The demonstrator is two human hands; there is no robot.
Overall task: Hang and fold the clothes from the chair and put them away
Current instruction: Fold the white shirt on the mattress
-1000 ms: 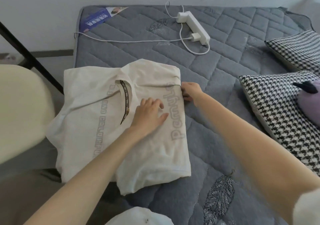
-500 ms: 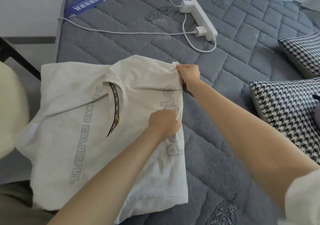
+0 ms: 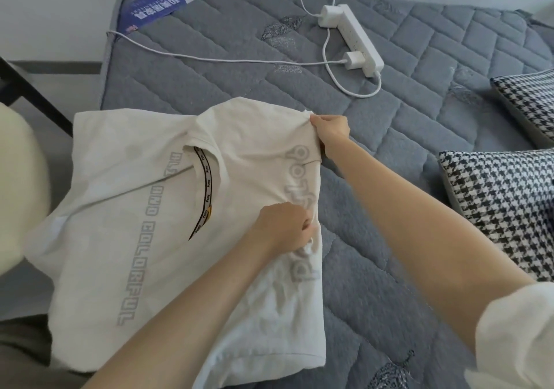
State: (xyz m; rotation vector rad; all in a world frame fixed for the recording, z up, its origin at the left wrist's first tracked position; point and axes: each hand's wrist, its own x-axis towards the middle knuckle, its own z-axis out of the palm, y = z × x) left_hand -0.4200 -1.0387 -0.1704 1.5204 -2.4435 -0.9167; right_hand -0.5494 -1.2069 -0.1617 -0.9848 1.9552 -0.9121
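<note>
I have the white T-shirt (image 3: 150, 209) lying partly folded on the near-left part of the grey quilted mattress (image 3: 209, 89). Its collar faces up, and its left side reaches past the mattress edge toward the cream chair (image 3: 18, 194). Grey lettering runs down the body and along the folded right edge. My left hand (image 3: 284, 227) sits at the middle of that right edge, fingers curled in and pinching a bunch of the cloth. My right hand (image 3: 329, 132) pinches the far right corner, fingers and thumb closed on the fabric, which creases between the two grips. Beyond the shirt, a white power strip (image 3: 353, 39) lies on the far part of the mattress with a charger plugged in. A white cable (image 3: 209, 57) runs from it leftward across the quilting. A blue printed label (image 3: 153, 8) sits at the far-left corner. Two houndstooth cushions, the nearer one (image 3: 503, 209) and the farther one (image 3: 527, 101), lie along the right side.
</note>
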